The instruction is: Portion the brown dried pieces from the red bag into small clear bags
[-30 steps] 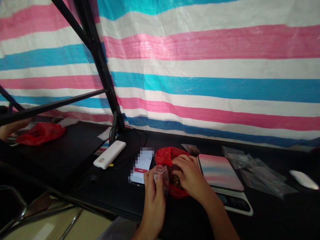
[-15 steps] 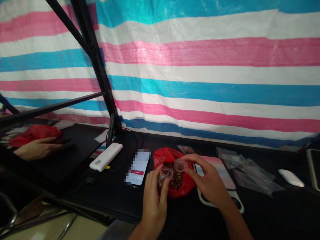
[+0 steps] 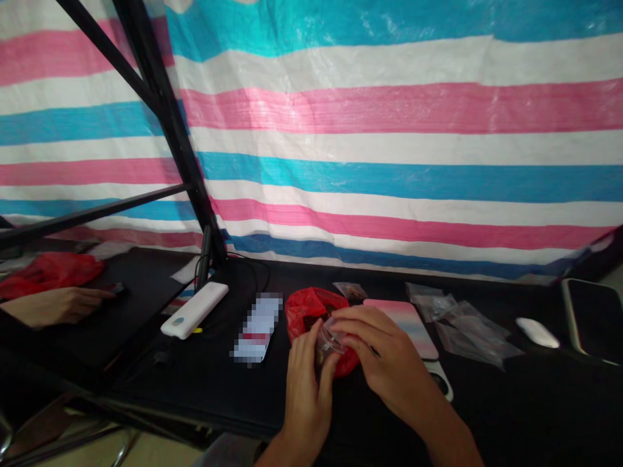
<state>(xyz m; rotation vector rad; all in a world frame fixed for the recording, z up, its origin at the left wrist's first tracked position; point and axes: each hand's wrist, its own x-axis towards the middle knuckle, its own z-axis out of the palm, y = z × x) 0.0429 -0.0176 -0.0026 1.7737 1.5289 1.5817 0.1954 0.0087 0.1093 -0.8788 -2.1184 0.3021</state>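
Note:
My left hand [image 3: 307,386] is closed round a small clear plastic bag [image 3: 323,349], which has some brownish stuff in its lower part. My right hand [image 3: 392,363] pinches a small clear plastic cup [image 3: 333,324] at the mouth of that bag; fingers hide most of the cup. Both hands are over the front of a red plastic bag [image 3: 304,301], in which loose brown bits partly show.
To the left lie a phone [image 3: 257,327] and a white power bank [image 3: 195,310]. On the right are a pastel-striped tablet-like item [image 3: 413,331], flat clear bags [image 3: 474,331], a white mouse [image 3: 538,333] and a dark-screened device [image 3: 596,318]. Another person's hand [image 3: 68,305] is at far left.
My right hand has moved left, bringing the cup from over the red bag to the mouth of the clear bag. My left hand keeps its hold. The view has shifted slightly right.

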